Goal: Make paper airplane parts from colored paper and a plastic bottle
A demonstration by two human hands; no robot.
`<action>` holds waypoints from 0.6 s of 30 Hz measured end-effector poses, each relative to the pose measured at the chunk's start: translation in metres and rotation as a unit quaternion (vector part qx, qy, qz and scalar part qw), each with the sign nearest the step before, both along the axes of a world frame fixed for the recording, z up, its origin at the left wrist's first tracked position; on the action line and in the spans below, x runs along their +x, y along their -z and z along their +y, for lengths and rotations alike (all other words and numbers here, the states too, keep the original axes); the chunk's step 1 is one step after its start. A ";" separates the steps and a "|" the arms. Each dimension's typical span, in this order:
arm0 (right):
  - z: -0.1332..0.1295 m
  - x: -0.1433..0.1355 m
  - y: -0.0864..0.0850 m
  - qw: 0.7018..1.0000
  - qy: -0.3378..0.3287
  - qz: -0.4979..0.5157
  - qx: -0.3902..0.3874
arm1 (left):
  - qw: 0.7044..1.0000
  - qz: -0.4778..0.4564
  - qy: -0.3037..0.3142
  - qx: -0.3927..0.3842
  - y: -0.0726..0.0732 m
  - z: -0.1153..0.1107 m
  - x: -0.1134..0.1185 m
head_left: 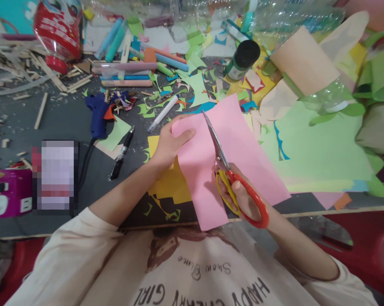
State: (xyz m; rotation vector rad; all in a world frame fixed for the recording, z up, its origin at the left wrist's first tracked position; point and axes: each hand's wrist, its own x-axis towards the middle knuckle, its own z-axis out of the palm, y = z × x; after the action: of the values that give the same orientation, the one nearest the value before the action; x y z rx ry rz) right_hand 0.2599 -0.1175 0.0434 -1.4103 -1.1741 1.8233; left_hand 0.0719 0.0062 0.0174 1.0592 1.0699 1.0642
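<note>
A large sheet of pink paper (252,140) lies at the table's front edge, its near corner hanging slightly over. My left hand (168,142) grips its left part, thumb on top and fingers hidden beneath. In my right hand (243,197) is a pair of scissors (222,159) with one red and one yellow handle. Their blades point away from me across the pink sheet, close together, the tip near its far edge. A slit runs down the sheet near the blades. Yellow paper (169,182) lies partly under the pink sheet.
A blue glue gun (98,114), black pen (123,153) and white marker (163,114) lie to the left. Green paper (325,148) covers the right side. A dark-capped bottle (243,59) stands behind, among paper scraps. A red-labelled plastic bottle (59,34) is at the back left.
</note>
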 end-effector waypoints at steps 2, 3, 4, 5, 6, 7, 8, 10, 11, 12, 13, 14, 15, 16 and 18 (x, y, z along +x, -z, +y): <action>0.001 -0.001 0.001 0.999 0.027 0.015 -0.007 | 1.000 0.003 -0.004 0.000 0.001 0.001 0.000; 0.001 -0.002 0.002 0.999 0.038 0.022 -0.010 | 1.000 0.004 -0.006 -0.001 0.002 0.001 0.000; 0.001 -0.003 0.001 0.999 0.044 0.026 -0.013 | 1.000 0.004 -0.008 -0.002 0.002 0.002 0.000; 0.001 -0.004 0.000 0.998 0.046 0.029 -0.016 | 1.000 0.003 -0.010 -0.005 0.003 0.002 0.000; 0.002 -0.005 -0.001 0.998 0.045 0.029 -0.019 | 1.000 0.002 -0.012 -0.008 0.003 0.003 -0.001; 0.002 -0.005 -0.003 0.998 0.045 0.029 -0.020 | 1.000 0.004 -0.016 -0.011 0.003 0.004 -0.002; 0.003 -0.005 -0.006 0.998 0.045 0.025 -0.020 | 1.000 0.009 -0.022 -0.011 0.004 0.005 -0.003; 0.006 0.000 -0.014 0.999 0.050 -0.004 -0.009 | 0.999 0.035 -0.030 0.001 0.006 0.008 -0.006; 0.008 0.005 -0.018 0.998 0.052 -0.028 0.003 | 0.998 0.054 -0.033 0.013 0.008 0.009 -0.007; 0.010 0.012 -0.022 0.996 0.055 -0.067 0.021 | 0.996 0.075 -0.037 0.027 0.010 0.011 -0.009; 0.013 0.020 -0.025 0.992 0.050 -0.107 0.046 | 0.994 0.095 -0.044 0.045 0.013 0.012 -0.010; 0.017 0.030 -0.028 0.984 0.049 -0.153 0.071 | 0.990 0.110 -0.051 0.066 0.016 0.013 -0.012; 0.021 0.041 -0.030 0.971 0.048 -0.211 0.096 | 0.987 0.120 -0.061 0.091 0.018 0.014 -0.013; 0.025 0.051 -0.031 0.949 0.050 -0.281 0.134 | 0.982 0.127 -0.072 0.118 0.020 0.014 -0.013; 0.034 0.071 -0.031 0.895 0.067 -0.400 0.187 | 0.971 0.146 -0.083 0.171 0.022 0.012 -0.013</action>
State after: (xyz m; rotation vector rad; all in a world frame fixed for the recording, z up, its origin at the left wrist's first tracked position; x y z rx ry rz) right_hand 0.3313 -0.0830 0.0743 -1.9939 -1.6424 0.8243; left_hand 0.0585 0.0186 -0.0050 1.4572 1.2551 1.2866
